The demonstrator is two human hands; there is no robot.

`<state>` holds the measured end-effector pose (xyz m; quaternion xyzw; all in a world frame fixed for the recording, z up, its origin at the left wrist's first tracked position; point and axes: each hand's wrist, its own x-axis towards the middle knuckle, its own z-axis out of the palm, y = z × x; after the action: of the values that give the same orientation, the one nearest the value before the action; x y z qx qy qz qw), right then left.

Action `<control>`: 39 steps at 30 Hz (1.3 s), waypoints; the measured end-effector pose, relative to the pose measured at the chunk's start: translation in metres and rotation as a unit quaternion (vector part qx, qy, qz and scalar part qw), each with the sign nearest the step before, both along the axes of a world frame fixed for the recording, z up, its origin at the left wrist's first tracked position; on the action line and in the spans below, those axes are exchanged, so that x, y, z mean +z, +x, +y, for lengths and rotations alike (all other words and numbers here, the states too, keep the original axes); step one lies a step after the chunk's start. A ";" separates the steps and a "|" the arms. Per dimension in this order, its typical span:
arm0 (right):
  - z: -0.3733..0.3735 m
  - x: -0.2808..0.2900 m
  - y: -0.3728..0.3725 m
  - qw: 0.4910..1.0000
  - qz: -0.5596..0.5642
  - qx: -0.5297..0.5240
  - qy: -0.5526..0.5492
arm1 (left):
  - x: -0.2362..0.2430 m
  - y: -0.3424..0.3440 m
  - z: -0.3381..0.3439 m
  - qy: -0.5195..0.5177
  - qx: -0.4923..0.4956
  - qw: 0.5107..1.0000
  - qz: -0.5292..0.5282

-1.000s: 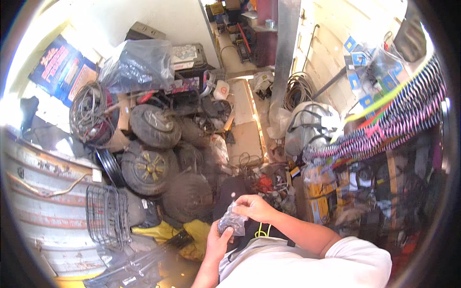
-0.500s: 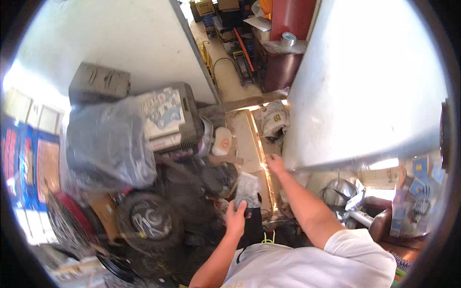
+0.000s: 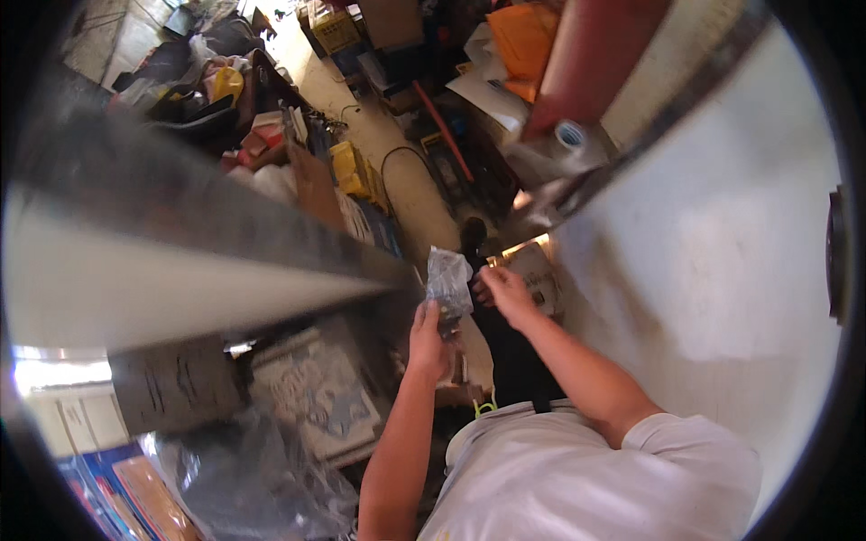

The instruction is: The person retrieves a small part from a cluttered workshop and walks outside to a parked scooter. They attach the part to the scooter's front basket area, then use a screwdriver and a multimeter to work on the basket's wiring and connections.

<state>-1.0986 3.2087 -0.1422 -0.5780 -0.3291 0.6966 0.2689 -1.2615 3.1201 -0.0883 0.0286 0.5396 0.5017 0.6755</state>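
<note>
A small clear plastic bag [image 3: 448, 281], crinkled and with something dark showing through its lower end, stands roughly upright in front of the person's chest, its long axis running up and away from the body. The left hand [image 3: 429, 341] is closed around the bag's lower end from below, fingers wrapped about it, so the bag rises straight out of that grip. The right hand [image 3: 505, 294] sits just beside the bag on its right, level with the upper half; its fingers are curled and reach toward the bag's edge, but the blur does not let me tell whether they pinch the plastic or only brush it. So the left hand carries the bag, and the free upper end lies to the left of the right hand, nearer to it than to anything else. Both forearms come up from the white shirt [image 3: 577, 478] at the bottom of the view. Beyond the hands, a concrete floor strip [image 3: 397, 171] runs away between heaps of clutter, with a yellow box [image 3: 347, 169] and a black cable [image 3: 408, 151] lying on it. A large pale panel [image 3: 713, 261] fills the right side, and a long grey metal beam [image 3: 180, 243] crosses the left. Lower left lie a printed carton [image 3: 311, 392] and a big clear plastic sheet [image 3: 244, 478].
</note>
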 end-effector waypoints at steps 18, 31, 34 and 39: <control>0.533 0.099 -0.241 0.983 0.161 0.046 -0.081 | 0.067 -0.179 0.537 -0.012 -0.004 0.999 0.035; 0.847 0.160 -0.448 0.974 0.216 0.061 0.045 | 0.104 -0.456 0.791 0.151 0.111 0.981 -0.053; 0.909 0.129 -0.512 0.986 0.068 0.149 -0.027 | 0.109 -0.542 0.867 0.128 0.143 0.980 -0.052; 0.979 0.114 -0.608 0.982 0.017 0.177 -0.069 | 0.136 -0.647 0.940 0.068 0.172 0.982 -0.030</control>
<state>-1.7066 4.1878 -0.0279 -0.5159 -0.3725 0.7641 0.1060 -1.9087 4.0597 0.0472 -0.0342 0.4807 0.6466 0.5913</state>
